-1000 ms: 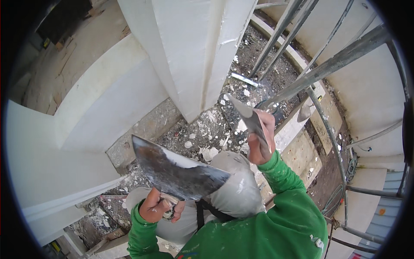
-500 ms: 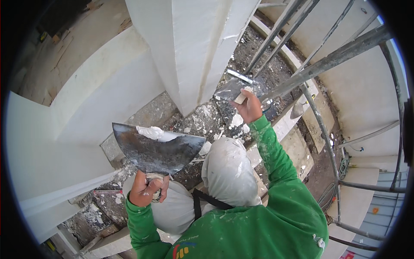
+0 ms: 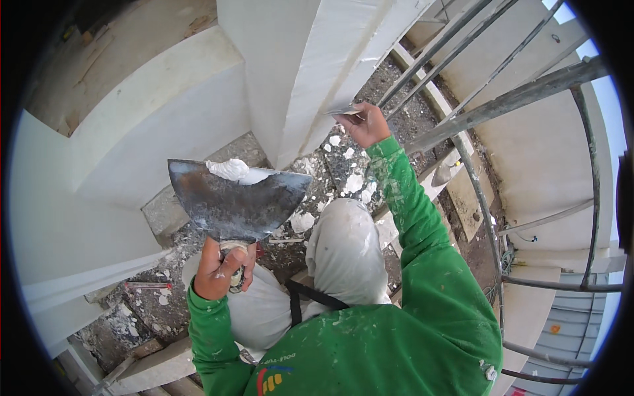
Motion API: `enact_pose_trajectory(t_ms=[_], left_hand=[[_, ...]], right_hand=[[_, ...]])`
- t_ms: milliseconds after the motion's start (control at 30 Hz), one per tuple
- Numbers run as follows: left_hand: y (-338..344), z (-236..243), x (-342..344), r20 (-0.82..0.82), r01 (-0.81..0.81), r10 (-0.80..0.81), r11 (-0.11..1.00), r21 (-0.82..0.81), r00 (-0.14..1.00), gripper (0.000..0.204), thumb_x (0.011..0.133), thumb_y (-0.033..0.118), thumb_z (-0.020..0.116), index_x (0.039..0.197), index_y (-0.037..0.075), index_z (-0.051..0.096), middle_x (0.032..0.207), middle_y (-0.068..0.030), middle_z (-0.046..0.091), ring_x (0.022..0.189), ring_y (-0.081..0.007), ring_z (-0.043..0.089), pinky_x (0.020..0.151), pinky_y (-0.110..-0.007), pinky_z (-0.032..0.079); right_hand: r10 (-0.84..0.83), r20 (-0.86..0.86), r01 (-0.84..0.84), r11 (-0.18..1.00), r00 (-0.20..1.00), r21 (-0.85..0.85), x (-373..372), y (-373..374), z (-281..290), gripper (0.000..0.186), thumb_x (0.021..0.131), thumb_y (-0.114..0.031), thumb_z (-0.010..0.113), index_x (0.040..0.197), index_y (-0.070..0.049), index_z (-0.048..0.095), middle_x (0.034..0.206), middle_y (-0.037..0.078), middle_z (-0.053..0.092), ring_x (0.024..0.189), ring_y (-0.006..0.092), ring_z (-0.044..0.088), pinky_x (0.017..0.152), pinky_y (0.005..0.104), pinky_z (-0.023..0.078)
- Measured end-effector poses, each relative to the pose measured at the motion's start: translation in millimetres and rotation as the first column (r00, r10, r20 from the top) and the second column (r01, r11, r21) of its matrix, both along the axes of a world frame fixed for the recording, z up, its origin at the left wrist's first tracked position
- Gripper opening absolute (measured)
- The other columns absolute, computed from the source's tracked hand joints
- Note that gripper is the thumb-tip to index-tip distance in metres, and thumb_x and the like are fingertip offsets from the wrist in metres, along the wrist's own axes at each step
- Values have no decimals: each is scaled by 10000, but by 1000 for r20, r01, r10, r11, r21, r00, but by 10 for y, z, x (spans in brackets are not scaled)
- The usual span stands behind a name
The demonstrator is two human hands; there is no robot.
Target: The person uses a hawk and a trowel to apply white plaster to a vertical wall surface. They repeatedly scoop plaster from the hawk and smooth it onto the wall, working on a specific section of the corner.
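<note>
My left hand (image 3: 224, 269) grips the worn handle of a wide, dark steel putty knife (image 3: 238, 198), which has a lump of white paste (image 3: 228, 169) along its far edge. Up at the right face of the white column (image 3: 300, 59), my right hand (image 3: 363, 125) holds a smaller scraper (image 3: 343, 111) by its handle, mostly hidden by my fingers, with its blade at or very near the column face; exact contact cannot be told. Below are my green sleeves and pale, dusty trousers.
A curved white low wall (image 3: 165, 72) is at left. Metal bars (image 3: 502, 99) crowd the right side. The debris-strewn ground (image 3: 350, 168) has white flakes, a concrete strip (image 3: 429, 82) and a small red-handled object (image 3: 146, 285). A corrugated sheet (image 3: 574, 310) stands at far right.
My right hand has moved up and left with the scraper to the column face. My left hand has raised the wide knife, and its lump of paste now shows clearly.
</note>
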State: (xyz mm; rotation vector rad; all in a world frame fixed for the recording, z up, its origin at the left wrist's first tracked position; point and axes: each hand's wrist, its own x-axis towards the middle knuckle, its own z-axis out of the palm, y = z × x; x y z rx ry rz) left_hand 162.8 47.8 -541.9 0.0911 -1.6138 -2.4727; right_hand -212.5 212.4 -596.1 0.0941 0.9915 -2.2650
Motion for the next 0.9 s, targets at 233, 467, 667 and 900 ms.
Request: enact_pose_trajectory(t_ms=[233, 467, 667, 900], left_hand=[[-2, 9, -8, -27, 56, -55, 997, 46, 998, 503, 951, 274, 513, 1319, 8, 296, 750, -99, 473, 540, -144, 491, 379, -252, 432], [-42, -41, -43, -45, 109, -105, 991, 83, 993, 515, 954, 275, 505, 1338, 19, 277, 754, -99, 471, 544, -147, 487, 377, -255, 434], [14, 11, -176, -142, 337, -307, 882, 329, 941, 513, 964, 259, 483, 1376, 60, 250, 754, -86, 447, 549, -146, 489, 363, -256, 432], [-110, 3, -161, -110, 451, -532, 570, 687, 840, 527, 944, 260, 524, 1375, 72, 286, 753, -79, 448, 514, -133, 466, 356, -245, 400]], right_hand=[[19, -135, -11, 998, 991, 59, -39, -101, 1187, 385, 876, -47, 496, 1153, 167, 336, 1175, 266, 398, 1118, 397, 454, 1042, 527, 410], [3, -448, -45, 996, 894, -82, 185, 153, 1925, 381, 863, -6, 498, 1176, 157, 353, 1178, 239, 437, 1155, 392, 463, 1018, 511, 424], [-120, -979, 417, 908, 165, -41, 1165, 576, 1290, 221, 855, 40, 523, 1076, 30, 523, 993, 141, 546, 921, 264, 568, 873, 374, 456], [404, -910, 218, 900, -93, 378, 2120, 182, 1263, 442, 868, 57, 423, 1309, 26, 425, 1189, 203, 465, 1174, 282, 459, 964, 363, 388]])
